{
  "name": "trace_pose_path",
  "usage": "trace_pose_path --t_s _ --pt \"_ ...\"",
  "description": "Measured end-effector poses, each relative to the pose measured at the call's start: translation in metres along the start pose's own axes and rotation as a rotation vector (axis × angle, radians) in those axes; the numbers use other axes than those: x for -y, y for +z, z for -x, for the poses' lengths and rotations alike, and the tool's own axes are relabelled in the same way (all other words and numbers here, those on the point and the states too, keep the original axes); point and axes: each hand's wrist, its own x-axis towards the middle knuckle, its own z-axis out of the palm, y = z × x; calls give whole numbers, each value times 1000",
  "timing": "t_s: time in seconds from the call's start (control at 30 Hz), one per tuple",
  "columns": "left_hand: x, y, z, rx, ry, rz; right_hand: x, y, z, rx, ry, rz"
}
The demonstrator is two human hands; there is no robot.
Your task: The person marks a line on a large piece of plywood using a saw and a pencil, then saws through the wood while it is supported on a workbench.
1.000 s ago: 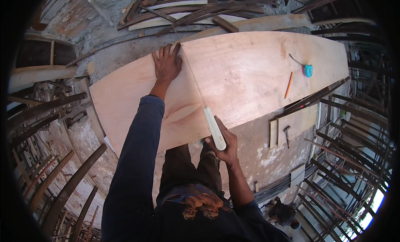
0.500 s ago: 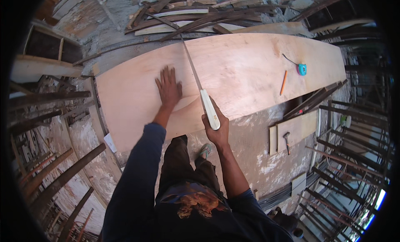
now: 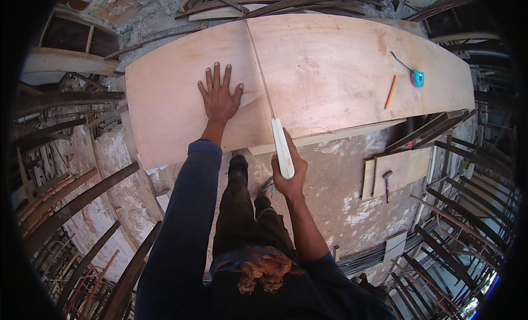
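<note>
A large plywood sheet lies across in front of me. My left hand is pressed flat on its left part, fingers spread. In my right hand is the white handle of a handsaw, gripped at the sheet's near edge. The narrow blade is seen almost edge-on and runs away from me over the sheet, to the right of my left hand. An orange pencil and a teal tape measure, its dark strap stretched out, rest on the right part of the sheet.
A hammer lies on small board pieces on the floor at right. Scrap timber is piled beyond the sheet. Wooden poles stand on both sides. My sandalled foot is below the near edge.
The view has shifted, so the sheet sits higher in the picture. My right hand and the saw handle have drawn back slightly toward me. My left hand stays flat on the sheet.
</note>
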Motion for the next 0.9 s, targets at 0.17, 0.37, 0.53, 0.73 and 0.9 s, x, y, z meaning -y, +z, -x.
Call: trace_pose_path --t_s 0.17,0.37,0.53,0.73,0.9 --pt "-3 -2 0 21 -17 -14 2 -4 3 -23 -55 5" --pt "-6 -8 -1 46 -9 31 3 39 -111 -27 -81 -61" --pt "-10 -9 -6 54 7 61 19 61 -188 43 -3 -34" --pt "1 -10 -5 104 -57 55 19 15 -72 85 36 -34" --pt "-4 -13 -6 120 -46 53 24 3 -82 47 8 -110"
